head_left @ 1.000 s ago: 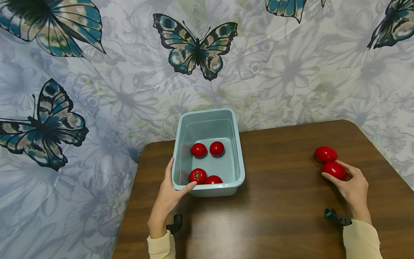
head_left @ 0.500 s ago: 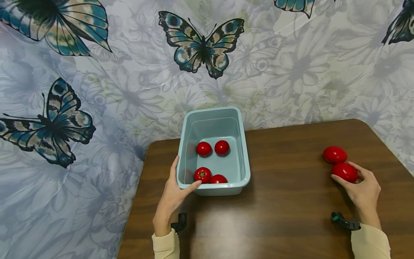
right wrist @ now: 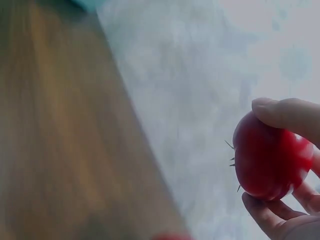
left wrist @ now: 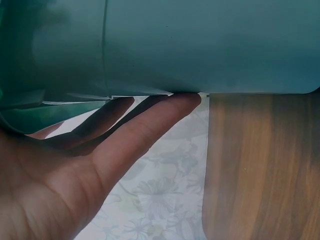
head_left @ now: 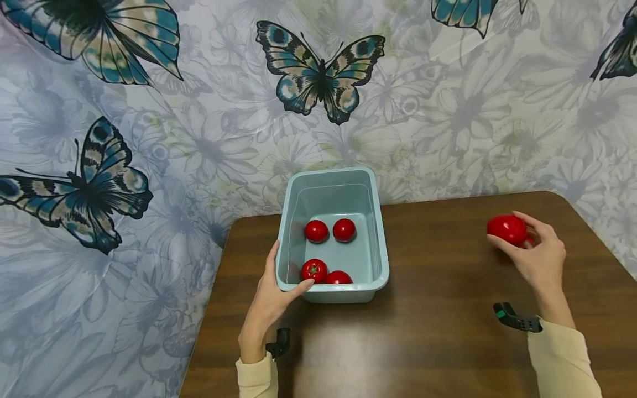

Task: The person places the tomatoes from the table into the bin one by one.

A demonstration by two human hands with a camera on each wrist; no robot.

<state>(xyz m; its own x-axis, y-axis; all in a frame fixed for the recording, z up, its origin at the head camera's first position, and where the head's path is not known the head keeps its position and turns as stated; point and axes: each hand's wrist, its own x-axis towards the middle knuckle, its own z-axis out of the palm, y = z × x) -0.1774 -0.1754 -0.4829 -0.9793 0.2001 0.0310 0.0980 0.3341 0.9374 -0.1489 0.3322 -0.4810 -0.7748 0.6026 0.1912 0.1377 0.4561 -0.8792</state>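
Note:
A red tomato (head_left: 506, 230) is pinched between the thumb and fingers of my right hand (head_left: 539, 257) at the right of the table. The right wrist view shows the same tomato (right wrist: 270, 157) with its thin green sepals pointing left. Part of a second tomato (head_left: 530, 241) shows behind the right fingers, the rest hidden. My left hand (head_left: 271, 301) grips the front left corner of a pale blue-green plastic bin (head_left: 343, 295), thumb over the rim. In the left wrist view the fingers (left wrist: 145, 127) lie along the outer wall. Several tomatoes (head_left: 344, 230) rest inside the bin.
The brown wooden table (head_left: 428, 326) has rounded far corners. Behind it is a wall covering (head_left: 448, 110) with butterflies and grey flowers. The bin stands near the table's far edge, left of the middle. Each wrist wears a dark strap (head_left: 516, 319).
My right hand has lifted the nearer tomato and moved up and left, so it now covers most of the other one. My left hand stays on the bin. The head view shifted slightly.

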